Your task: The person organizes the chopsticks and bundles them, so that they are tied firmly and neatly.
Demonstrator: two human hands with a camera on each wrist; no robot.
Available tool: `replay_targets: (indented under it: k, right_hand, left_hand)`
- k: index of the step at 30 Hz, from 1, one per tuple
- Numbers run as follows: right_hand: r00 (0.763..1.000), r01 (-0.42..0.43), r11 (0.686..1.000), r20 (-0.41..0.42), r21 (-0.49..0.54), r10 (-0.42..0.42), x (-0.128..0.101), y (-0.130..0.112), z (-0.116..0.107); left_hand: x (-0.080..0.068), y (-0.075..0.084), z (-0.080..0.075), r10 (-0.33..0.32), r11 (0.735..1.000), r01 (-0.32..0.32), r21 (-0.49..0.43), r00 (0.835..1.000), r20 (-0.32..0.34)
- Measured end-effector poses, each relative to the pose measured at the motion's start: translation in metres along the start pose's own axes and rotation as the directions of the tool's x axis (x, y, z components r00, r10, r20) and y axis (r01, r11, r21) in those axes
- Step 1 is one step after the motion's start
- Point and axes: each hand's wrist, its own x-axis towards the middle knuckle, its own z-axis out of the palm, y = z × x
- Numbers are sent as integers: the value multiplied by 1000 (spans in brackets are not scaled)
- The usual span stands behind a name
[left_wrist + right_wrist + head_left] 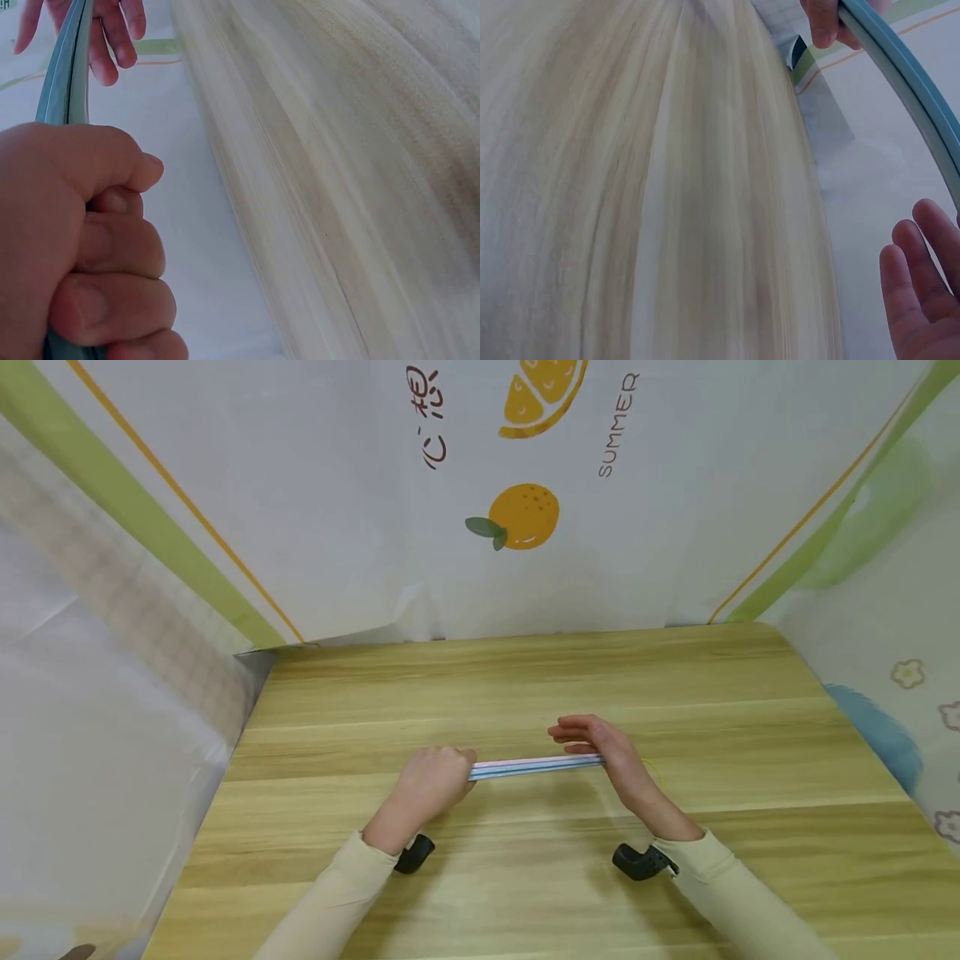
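two hands (525,768), thin pale-blue straws (536,766), smooth wooden table (525,685)

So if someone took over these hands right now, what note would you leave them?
Left hand: fist curled round one end of the straws.
Right hand: fingers straight, at the other end of the straws.
Straws: one pale blue and pink bundle, level between the hands, over the wooden table.
Done: bundle gathered and lifted.
Left: cannot tell; nothing else lies on the table to put them in.
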Motion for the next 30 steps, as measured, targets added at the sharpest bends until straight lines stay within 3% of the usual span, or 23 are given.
replay_targets:
  k: [7, 10, 12, 14, 17, 19, 21, 24, 30]
  right_hand:
    - [1000, -16, 1000, -22, -12, 16, -6, 4, -12]
    - [993, -51, 996, -110, -73, 43, -11, 6, -23]
    - [977, -133, 980, -189, -150, 103, -15, 6, -30]
    - [950, -247, 932, -256, -265, 179, -19, 4, -38]
    - [920, -370, 808, -300, -459, 251, -25, 4, -48]
    - [914, -402, 719, -297, -566, 277, -29, 4, -52]
    - [916, -400, 655, -280, -641, 286, -33, 6, -54]
    - [912, -402, 601, -248, -691, 326, -38, 8, -52]
    - [896, -417, 524, -239, -743, 374, -44, 10, -48]
  left_hand:
    - [-2, -2, 3, 14, 1000, -14, 17, 1000, -23]
    - [-3, -3, 4, 18, 1000, -18, 13, 1000, -26]
    - [-3, -4, 4, 19, 1000, -19, 10, 1000, -23]
    - [-3, -4, 3, 18, 1000, -18, 4, 1000, -18]
    - [-2, -5, 2, 16, 1000, -16, -4, 1000, -9]
    - [-1, -5, 2, 14, 1000, -14, -5, 1000, -4]
    - [0, -5, 2, 13, 1000, -13, -2, 1000, 0]
    - [0, -5, 1, 8, 1000, -8, -10, 1000, 8]
    - [0, -4, 1, 6, 1000, -6, -23, 1000, 15]
